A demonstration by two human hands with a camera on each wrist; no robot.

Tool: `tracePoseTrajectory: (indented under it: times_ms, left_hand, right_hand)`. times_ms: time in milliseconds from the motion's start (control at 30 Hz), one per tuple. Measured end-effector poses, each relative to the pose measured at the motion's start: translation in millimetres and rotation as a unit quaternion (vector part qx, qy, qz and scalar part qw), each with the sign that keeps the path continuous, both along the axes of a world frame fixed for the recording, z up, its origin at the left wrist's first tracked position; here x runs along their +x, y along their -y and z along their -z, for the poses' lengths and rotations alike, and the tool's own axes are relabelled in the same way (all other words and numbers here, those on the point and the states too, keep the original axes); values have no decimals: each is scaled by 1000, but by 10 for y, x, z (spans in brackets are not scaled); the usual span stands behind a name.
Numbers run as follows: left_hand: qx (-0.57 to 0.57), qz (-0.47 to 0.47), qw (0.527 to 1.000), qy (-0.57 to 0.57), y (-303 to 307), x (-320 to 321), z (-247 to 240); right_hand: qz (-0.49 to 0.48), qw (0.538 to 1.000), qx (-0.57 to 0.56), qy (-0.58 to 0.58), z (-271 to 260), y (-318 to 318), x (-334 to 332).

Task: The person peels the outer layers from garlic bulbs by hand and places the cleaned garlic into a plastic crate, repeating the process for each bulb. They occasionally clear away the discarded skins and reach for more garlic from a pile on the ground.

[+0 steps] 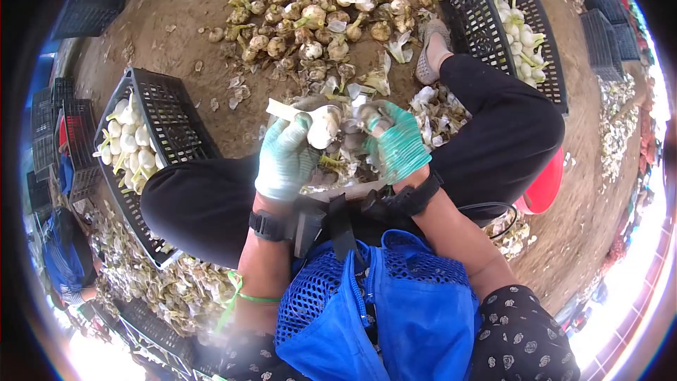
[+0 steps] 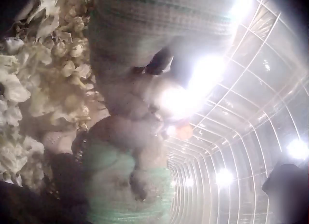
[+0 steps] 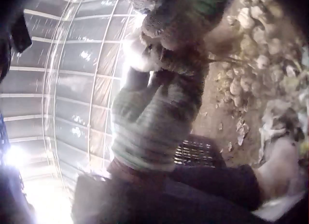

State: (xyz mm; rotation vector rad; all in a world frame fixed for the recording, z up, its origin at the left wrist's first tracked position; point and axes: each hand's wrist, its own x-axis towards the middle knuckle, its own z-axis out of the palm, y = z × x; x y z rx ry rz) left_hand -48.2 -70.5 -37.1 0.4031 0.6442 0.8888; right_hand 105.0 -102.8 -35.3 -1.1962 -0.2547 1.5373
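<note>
In front of the lap, my left hand (image 1: 283,159), in a pale green-and-white glove, grips a white garlic bulb (image 1: 324,128) by its neck side. The cut stem (image 1: 282,109) sticks out to the left past the thumb. From the right, my right hand (image 1: 399,140), in a green glove with grey-stained fingertips, has its fingers curled at the root side of the bulb. In the left wrist view the bulb (image 2: 169,101) is washed out by glare between the two hands. The right wrist view shows the same bulb (image 3: 137,55) partly hidden behind fingers.
A heap of unpeeled garlic (image 1: 310,25) lies on the dirt floor ahead. Black crates with cleaned bulbs stand at the left (image 1: 176,109) and at the right (image 1: 483,28). Loose skins (image 1: 441,116) litter the ground between the legs. A red seat (image 1: 546,187) shows under the right thigh.
</note>
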Motion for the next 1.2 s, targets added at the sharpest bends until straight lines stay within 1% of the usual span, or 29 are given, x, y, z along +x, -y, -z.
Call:
tracePoseTrajectory:
  times_ms: [33,67,100,133,167,200,267,300,333,400,433,467,533,600,667,733,767,800,833,867,900,933,1000,1033,1067,1100,1133,1167,1200]
  left_hand:
    - [5,-8,1000,-17,6,10,-26]
    - [10,-16,999,-33,12,19,-44]
    - [9,-17,999,-32,11,25,-50]
    - [33,-5,998,-46,6,36,-53]
    - [58,7,997,-59,4,49,-50]
    - [58,8,997,-56,5,44,-20]
    - [84,19,992,-94,5,34,18]
    - [80,30,989,-122,12,35,-1]
    - [79,30,989,-121,13,35,5]
    - [82,64,981,-164,9,4,17]
    - [81,63,981,-164,11,-11,16]
    - [77,64,984,-147,13,-25,10]
    - [73,64,987,-130,15,-20,9]
    - [57,25,994,-85,17,5,18]
    - [53,34,994,-85,12,-28,41]
    - [49,42,994,-85,6,-28,37]
    - [64,26,994,-85,3,3,24]
    - [79,10,993,-85,2,27,19]
    - [78,12,993,-84,0,31,24]
    - [98,11,989,-108,-3,29,32]
    - [118,9,984,-133,-7,30,36]
    - [119,10,984,-133,-6,50,26]
    - [66,-45,995,-60,5,85,-20]
    - [67,-46,995,-60,7,69,-42]
    - [47,-41,998,-32,12,46,-64]
    - [26,-35,999,-2,11,35,-84]
    - [27,-36,999,-2,0,36,-100]
    - [32,-37,999,-11,-1,36,-112]
    - [34,-37,999,-20,11,35,-112]
  right_hand:
    - [-29,997,-45,61,5,-28,59]
    - [-29,997,-46,62,-10,-26,65]
    - [-60,988,14,142,-48,-30,65]
    - [-90,969,73,220,-78,-35,58]
    - [-76,952,79,285,21,-46,34]
    - [-76,952,78,288,65,-54,25]
    - [-137,924,124,335,-24,-96,-2]
    - [-182,931,50,312,-126,-94,31]
    - [-183,930,50,314,-100,-87,42]
    - [-195,859,110,460,-23,-74,56]
    - [-193,875,88,435,-35,-62,60]
    - [-193,875,88,435,-54,-57,69]
    - [-199,890,72,404,-84,-47,93]
    - [-194,891,75,403,-9,-30,109]
    - [-188,892,79,404,-45,-42,109]
    - [-138,907,33,396,-147,-47,100]
    - [-151,889,67,428,-100,-20,155]
    - [-150,889,66,428,-109,-24,150]
    - [-195,873,49,444,-142,-32,139]
    - [-238,855,32,459,-200,-43,131]
    - [-265,858,33,440,-301,-37,130]
    - [-263,858,32,440,-282,-24,122]
    - [-214,817,127,521,-189,1,92]
    - [-186,834,120,505,-161,-3,81]
    - [-186,834,121,505,-161,-23,100]
    - [-161,861,55,479,-185,-59,133]
    - [-137,883,-11,449,-201,-81,160]
    - [-80,898,36,430,-138,-63,175]
    - [-83,898,36,430,-137,-58,167]
